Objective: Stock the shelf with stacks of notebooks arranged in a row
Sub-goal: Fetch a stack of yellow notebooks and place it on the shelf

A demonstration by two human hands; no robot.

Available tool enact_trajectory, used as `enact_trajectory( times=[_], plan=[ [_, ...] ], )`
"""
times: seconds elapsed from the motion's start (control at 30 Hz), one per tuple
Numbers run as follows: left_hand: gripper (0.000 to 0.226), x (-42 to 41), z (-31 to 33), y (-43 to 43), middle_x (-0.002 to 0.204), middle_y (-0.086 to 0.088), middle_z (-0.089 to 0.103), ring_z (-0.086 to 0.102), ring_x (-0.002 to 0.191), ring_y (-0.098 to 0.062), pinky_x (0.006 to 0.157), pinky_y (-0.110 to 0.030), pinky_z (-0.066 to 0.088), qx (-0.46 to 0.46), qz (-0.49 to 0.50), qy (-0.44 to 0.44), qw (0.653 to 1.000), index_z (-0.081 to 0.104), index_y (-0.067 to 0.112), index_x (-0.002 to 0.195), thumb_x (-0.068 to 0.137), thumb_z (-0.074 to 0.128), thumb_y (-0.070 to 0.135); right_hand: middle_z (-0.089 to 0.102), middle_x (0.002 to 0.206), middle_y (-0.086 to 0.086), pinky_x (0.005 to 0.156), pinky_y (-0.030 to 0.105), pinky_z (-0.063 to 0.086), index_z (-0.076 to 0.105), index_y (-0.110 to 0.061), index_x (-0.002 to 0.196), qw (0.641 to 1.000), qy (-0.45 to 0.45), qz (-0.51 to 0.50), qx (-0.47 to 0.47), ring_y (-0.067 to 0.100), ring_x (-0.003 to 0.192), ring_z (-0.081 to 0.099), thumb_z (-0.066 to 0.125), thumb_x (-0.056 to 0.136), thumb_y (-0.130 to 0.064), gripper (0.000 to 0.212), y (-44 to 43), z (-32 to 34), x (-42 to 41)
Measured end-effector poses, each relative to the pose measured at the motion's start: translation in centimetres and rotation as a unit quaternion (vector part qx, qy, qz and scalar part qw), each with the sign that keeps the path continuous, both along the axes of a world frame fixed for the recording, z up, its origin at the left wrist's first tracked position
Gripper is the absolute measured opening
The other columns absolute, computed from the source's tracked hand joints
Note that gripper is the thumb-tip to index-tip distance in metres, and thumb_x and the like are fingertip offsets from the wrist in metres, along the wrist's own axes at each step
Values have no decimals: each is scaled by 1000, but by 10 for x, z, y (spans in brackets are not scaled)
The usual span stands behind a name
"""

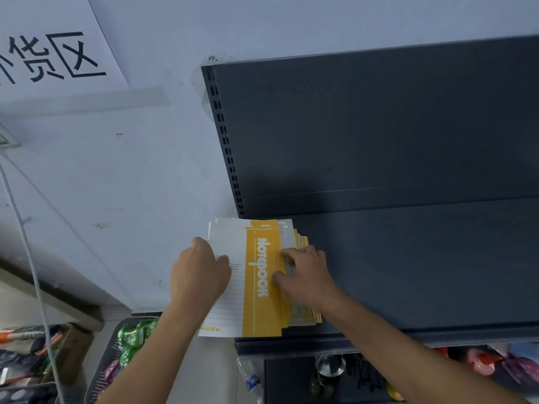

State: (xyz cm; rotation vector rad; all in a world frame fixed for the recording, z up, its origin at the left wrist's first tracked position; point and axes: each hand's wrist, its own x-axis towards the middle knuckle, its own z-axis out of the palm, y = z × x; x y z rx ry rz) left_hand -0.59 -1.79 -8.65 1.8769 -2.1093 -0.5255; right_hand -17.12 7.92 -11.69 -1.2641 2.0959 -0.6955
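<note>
A person is holding a stack of notebooks (258, 269) at the left end of a dark grey shelf (408, 272). The top notebook is lying face up, white with ruled lines and a broad yellow band carrying the word NOTEBOOK. The ones beneath it are fanning out to the right, so their yellow and white edges are showing in steps.

The right part of the stack is lying over the shelf's left end. The left part is sticking out past it, in front of the pale wall (131, 185). Whether the stack is resting its weight on the shelf cannot be told.

The left hand (198, 272) is gripping the stack's left edge, with the thumb lying on the white cover and the other fingers (201, 243) curling round the edge. The right hand (306, 278) is gripping the right side. Its fingers (291, 252) are bending close together over the stepped edges and its thumb is pressing on the yellow band.

A paper sign (52, 53) with large dark characters is hanging on the wall at upper left. Below the left forearm, a grey basket (99, 383) is holding green packets. Under the shelf, a clear bottle (329, 364) is standing among bright packets.
</note>
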Motion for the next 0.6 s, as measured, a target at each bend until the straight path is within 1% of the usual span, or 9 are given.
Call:
enact_trajectory(
  times=[0.13, 0.27, 0.33, 0.37, 0.43, 0.47, 0.5, 0.57, 0.6],
  plan=[
    [17, -1, 4, 3, 80, -1, 53, 47, 64, -13, 49, -27, 31, -14, -7, -18, 1000, 48, 11, 93, 93, 59, 24, 41, 132, 3, 111, 36, 35, 50, -20, 142, 1000, 27, 16, 1, 21, 131, 29, 60, 94, -38, 52, 0, -1, 2],
    [13, -5, 12, 8, 82, -4, 49, 45, 66, -13, 50, -25, 28, -1, -18, -3, 1000, 45, 6, 89, 94, 53, 15, 45, 131, 4, 102, 34, 38, 57, -16, 131, 999, 46, 14, 7, 22, 128, 32, 56, 95, -38, 42, -1, 1, 4],
    [12, -5, 17, 9, 83, -4, 50, 46, 67, -14, 52, -26, 31, 7, -32, 24, 999, 43, 6, 94, 96, 51, 14, 49, 124, 5, 96, 33, 39, 61, -16, 119, 999, 33, 5, 7, 23, 122, 35, 55, 95, -39, 34, -1, 1, 4],
    [13, -4, 19, 9, 82, -4, 50, 47, 68, -15, 53, -28, 34, 15, -39, 43, 998, 41, 5, 97, 98, 50, 14, 52, 117, 5, 91, 33, 40, 62, -16, 108, 1000, 27, -4, 6, 24, 118, 37, 55, 95, -41, 29, -3, 0, 3],
    [18, -4, 23, 7, 87, -3, 53, 51, 73, -16, 57, -30, 37, 44, -49, 90, 994, 39, 6, 108, 101, 50, 18, 56, 102, 2, 82, 34, 41, 56, -20, 86, 1000, 8, -24, 4, 24, 110, 45, 54, 94, -49, 29, -5, -1, 1],
    [22, -4, 24, 5, 93, -3, 55, 54, 77, -15, 58, -29, 38, 62, -49, 119, 990, 41, 6, 114, 102, 50, 21, 58, 98, 0, 79, 35, 43, 55, -22, 86, 999, -21, -34, -3, 23, 107, 50, 54, 94, -53, 32, -7, 0, -1],
    [26, -5, 25, 4, 100, -4, 58, 56, 79, -15, 58, -28, 39, 78, -46, 149, 985, 44, 5, 118, 102, 51, 24, 60, 98, -4, 79, 34, 48, 57, -24, 93, 997, -61, -42, -14, 19, 103, 56, 54, 94, -56, 32, -8, 2, -3],
    [31, -8, 24, 2, 109, -7, 61, 58, 84, -17, 57, -27, 40, 95, -30, 197, 975, 46, 7, 124, 102, 51, 29, 61, 99, -14, 78, 27, 52, 57, -24, 110, 985, -155, -61, -44, 5, 93, 60, 56, 97, -52, 30, -6, 12, -5],
    [33, -11, 24, 2, 112, -7, 61, 59, 86, -18, 58, -28, 41, 93, -25, 206, 974, 46, 9, 126, 103, 50, 31, 59, 99, -19, 75, 22, 50, 54, -25, 116, 980, -176, -68, -61, 1, 90, 60, 58, 98, -47, 29, -4, 16, -7]
  ],
)
